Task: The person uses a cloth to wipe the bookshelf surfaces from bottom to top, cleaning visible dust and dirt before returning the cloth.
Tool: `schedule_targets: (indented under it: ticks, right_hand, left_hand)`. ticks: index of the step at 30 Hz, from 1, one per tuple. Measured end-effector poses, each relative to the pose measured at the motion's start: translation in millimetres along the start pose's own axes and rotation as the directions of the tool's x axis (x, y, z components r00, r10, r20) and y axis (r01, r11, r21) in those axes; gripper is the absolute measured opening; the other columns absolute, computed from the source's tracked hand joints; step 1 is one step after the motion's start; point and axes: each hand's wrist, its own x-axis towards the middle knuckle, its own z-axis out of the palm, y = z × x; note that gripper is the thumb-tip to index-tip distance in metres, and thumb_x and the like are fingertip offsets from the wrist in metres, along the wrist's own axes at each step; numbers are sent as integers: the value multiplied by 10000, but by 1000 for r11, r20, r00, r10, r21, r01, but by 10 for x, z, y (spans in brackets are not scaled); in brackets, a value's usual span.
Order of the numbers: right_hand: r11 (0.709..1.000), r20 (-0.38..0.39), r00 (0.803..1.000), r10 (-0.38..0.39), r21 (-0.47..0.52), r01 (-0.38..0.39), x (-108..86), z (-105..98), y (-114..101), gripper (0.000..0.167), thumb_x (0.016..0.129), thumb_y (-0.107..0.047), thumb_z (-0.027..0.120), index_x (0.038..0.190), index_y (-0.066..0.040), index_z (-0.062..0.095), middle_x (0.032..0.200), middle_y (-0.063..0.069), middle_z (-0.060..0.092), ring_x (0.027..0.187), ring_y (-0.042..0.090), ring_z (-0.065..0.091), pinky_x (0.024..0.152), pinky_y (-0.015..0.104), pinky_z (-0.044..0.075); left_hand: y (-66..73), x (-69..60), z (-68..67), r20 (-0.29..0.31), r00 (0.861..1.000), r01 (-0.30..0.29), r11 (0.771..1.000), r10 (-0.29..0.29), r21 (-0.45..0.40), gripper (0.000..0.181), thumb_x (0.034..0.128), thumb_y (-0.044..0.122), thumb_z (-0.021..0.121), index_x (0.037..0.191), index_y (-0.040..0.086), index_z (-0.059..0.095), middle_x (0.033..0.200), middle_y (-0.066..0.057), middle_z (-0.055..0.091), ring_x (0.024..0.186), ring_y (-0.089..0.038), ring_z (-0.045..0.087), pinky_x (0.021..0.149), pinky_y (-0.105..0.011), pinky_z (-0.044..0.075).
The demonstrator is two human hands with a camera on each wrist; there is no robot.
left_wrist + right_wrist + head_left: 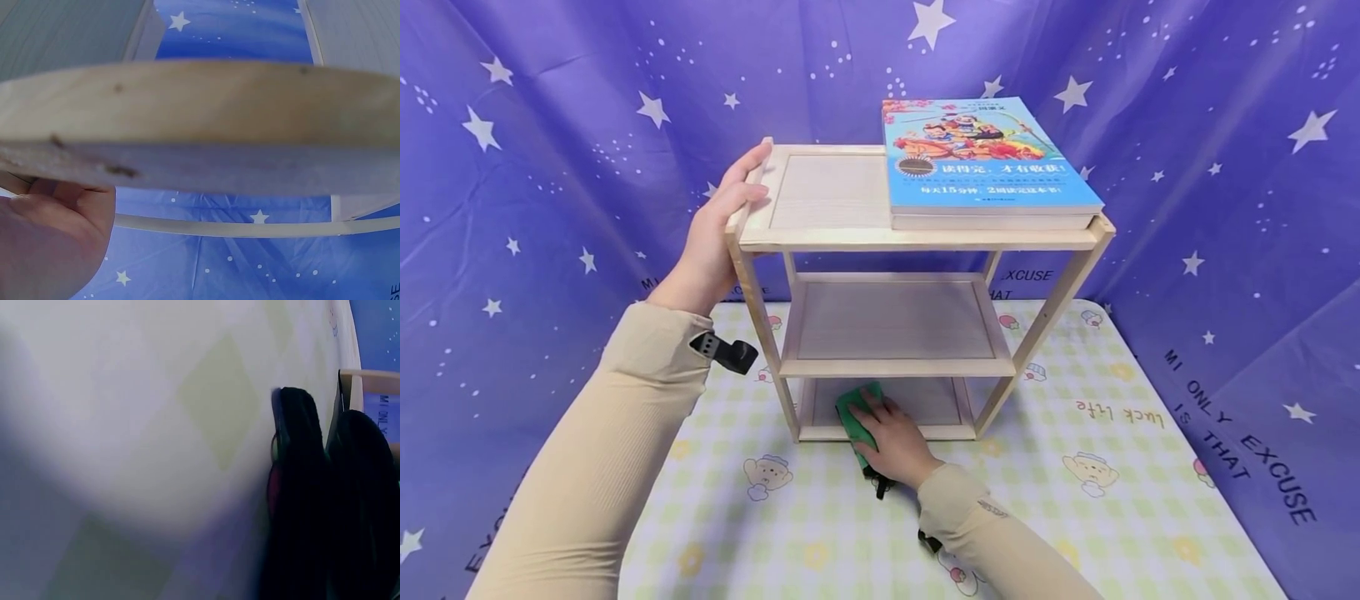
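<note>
A three-tier wooden shelf (898, 367) stands on the table. My left hand (718, 221) grips the left end of its top board; in the left wrist view that hand (56, 234) lies against the wooden frame (200, 106). Low down, my right hand (895, 442) lies with extended fingers on a green cloth (856, 410) at the front left of the bottom tier. Dark straps (306, 500) fill the right side of the right wrist view, where the right hand itself cannot be made out.
Stacked books (992, 179) with a blue illustrated cover lie on the right part of the top tier. A checked cloth with cartoon prints covers the table (1030, 517). Purple star-patterned curtains (1225, 250) surround it at the back and sides.
</note>
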Motion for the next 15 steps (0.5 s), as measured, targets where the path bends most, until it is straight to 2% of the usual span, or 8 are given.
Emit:
schedule_targets:
  ticks: [6, 15]
  right_hand:
    - [1000, 23, 1000, -8, 10, 8, 74, 24, -73, 551, 970, -351, 607, 1468, -148, 488, 1585, 142, 351, 1372, 439, 412, 1023, 555, 437]
    - [1000, 36, 999, -21, 2, 21, 182, 68, -172, 557, 965, -359, 614, 1466, -149, 489, 1578, 144, 360, 1367, 435, 416, 1003, 556, 451]
  left_hand:
    - [-16, 11, -3, -5, 1000, 3, 1000, -3, -4, 630, 912, 208, 438, 1525, 336, 366, 1630, 63, 202, 1443, -207, 208, 1146, -419, 175]
    - [-26, 29, -5, -14, 1000, -5, 1000, 5, 9, 637, 904, 208, 444, 1525, 329, 368, 1624, 60, 223, 1441, -190, 218, 1146, -407, 177]
